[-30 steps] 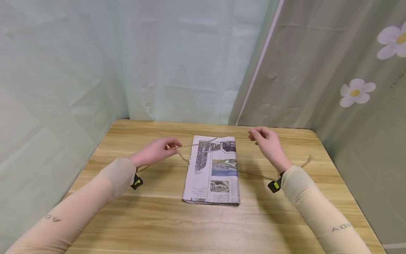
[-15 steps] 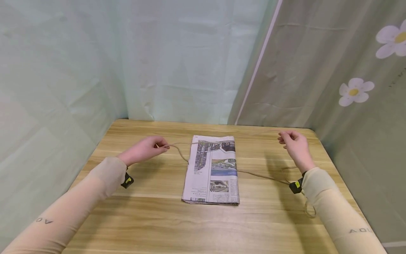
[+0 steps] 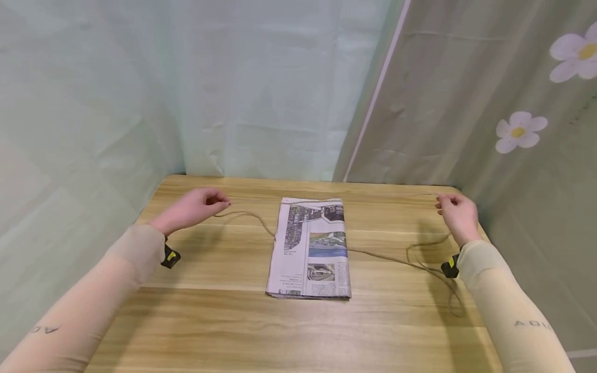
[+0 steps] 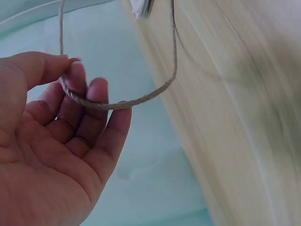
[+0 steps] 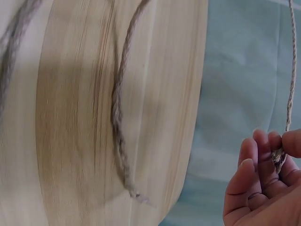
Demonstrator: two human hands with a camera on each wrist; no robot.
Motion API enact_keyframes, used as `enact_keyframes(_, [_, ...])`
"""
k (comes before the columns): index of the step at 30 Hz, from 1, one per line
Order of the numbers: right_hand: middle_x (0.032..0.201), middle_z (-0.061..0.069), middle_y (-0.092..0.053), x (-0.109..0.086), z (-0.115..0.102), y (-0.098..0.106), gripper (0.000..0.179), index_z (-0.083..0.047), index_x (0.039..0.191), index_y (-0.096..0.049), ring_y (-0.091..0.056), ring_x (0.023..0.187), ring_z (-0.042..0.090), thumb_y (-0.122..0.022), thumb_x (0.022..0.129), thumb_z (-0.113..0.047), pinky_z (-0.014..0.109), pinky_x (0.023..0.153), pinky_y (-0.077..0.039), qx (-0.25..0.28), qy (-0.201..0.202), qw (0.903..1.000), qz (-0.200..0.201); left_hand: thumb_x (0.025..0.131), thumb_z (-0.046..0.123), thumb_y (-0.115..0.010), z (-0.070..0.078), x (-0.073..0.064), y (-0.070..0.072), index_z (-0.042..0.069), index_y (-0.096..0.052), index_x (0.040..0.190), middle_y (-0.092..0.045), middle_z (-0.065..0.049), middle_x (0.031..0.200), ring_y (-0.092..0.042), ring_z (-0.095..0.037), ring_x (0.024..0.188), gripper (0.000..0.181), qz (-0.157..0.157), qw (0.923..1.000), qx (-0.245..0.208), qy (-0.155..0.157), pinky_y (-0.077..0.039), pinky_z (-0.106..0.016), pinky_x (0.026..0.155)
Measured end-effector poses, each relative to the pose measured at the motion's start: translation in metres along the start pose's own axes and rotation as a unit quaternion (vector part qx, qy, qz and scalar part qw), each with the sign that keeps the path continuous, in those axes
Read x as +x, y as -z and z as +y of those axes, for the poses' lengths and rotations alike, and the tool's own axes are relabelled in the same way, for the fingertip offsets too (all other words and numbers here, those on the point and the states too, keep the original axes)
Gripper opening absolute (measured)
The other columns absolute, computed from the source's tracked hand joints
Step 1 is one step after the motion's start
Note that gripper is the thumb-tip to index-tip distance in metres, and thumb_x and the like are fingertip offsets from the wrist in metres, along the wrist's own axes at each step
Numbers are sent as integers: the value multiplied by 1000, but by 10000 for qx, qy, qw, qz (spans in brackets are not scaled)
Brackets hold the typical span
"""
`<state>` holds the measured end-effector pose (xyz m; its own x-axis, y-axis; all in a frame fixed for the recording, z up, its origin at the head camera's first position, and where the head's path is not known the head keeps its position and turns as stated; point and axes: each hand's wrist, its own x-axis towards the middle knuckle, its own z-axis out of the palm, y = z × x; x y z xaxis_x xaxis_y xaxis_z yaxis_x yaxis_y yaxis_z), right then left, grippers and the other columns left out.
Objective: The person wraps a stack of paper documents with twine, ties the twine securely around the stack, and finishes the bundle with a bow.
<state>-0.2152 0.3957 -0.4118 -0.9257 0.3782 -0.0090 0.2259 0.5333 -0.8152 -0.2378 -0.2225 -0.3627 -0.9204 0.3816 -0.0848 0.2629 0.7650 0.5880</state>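
Note:
A folded newspaper lies mid-table with brown twine coming out from its left and right sides. To its left, my left hand is raised over the far part of the table. Thumb and index finger pinch the twine, which loops below the other fingers in the left wrist view. My right hand, far to the right, pinches a frayed end of the twine in the right wrist view. Between the hands a stretch of twine runs across the newspaper's far edge.
Another frayed twine end hangs over the wooden table in the right wrist view. Slack twine curls beneath the right forearm. Curtains enclose the table behind and at both sides.
My hands have spread apart, the left moving left and the right moving right. The twine between them has drawn out towards the newspaper's far edge. The newspaper stays in place.

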Motion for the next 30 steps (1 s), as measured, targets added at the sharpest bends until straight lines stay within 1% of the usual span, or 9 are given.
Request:
enact_keyframes(3, [124,22,-65,2,1,1,53,-1,132,-61,-64,100,27,-42,108,-43,30,78,-50,-177,-8,9998,64,105,33,-60,1,-2,2,9,-70,112,-70,-4,100,-63,-22,88,27,-51,9998,179,20,-51,-41,77])
enact_keyframes(6, [122,23,-66,4,3,3,52,1,130,-62,-64,95,24,-42,108,-42,29,74,-49,-381,-65,9991,146,105,42,-57,3,-5,2,11,-67,102,-66,-5,92,-56,-23,77,33,-74,9997,163,181,-47,-39,69])
enact_keyframes(9, [121,23,-66,6,8,3,54,2,131,-61,-62,94,25,-42,107,-42,31,74,-48,-623,-106,9980,45,105,50,-53,8,-6,3,11,-62,98,-62,-8,90,-53,-24,76,40,-101,9993,-186,295,-44,-38,68])
enact_keyframes(13, [122,23,-66,6,15,2,56,3,133,-61,-58,101,33,-40,107,-43,37,76,-44,-932,-53,9955,-139,104,52,-53,25,-4,4,12,-61,105,-60,-12,93,-57,-26,84,41,-33,9958,-894,165,-46,-41,75])
enact_keyframes(18, [120,24,-67,5,14,-6,57,3,130,-64,-57,99,35,-40,108,-44,40,75,-44,-1055,147,9942,-117,102,55,-55,54,-2,2,17,-65,118,-62,-12,96,-60,-29,89,43,350,9888,-1452,69,-48,-41,76])
enact_keyframes(22, [129,27,-62,1,9,-15,57,3,135,-60,-57,109,41,-41,107,-43,50,87,-47,-1094,538,9922,-250,102,55,-56,75,2,-3,16,-67,117,-62,-11,95,-60,-29,85,43,690,9835,-1671,-35,-49,-38,69])
enact_keyframes(26, [142,29,-50,-10,2,-23,59,2,144,-51,-45,126,47,-44,107,-43,61,102,-37,-1215,1061,9859,-437,102,50,-59,88,7,-11,14,-69,113,-62,-10,92,-59,-28,80,39,806,9794,-1830,-292,-49,-36,65])
enact_keyframes(28, [141,28,-51,-17,-1,-27,56,1,142,-54,-45,127,47,-47,107,-41,62,102,-36,-1338,1384,9798,-538,102,48,-60,92,9,-15,14,-70,111,-63,-10,90,-58,-28,77,36,791,9785,-1858,-429,-48,-34,62])
enact_keyframes(30, [132,24,-60,-25,-4,-29,48,-1,134,-62,-53,119,43,-49,107,-39,60,97,-41,-1486,1696,9719,-676,102,46,-61,94,11,-19,14,-71,110,-63,-11,88,-58,-27,75,34,750,9779,-1880,-526,-46,-33,59])
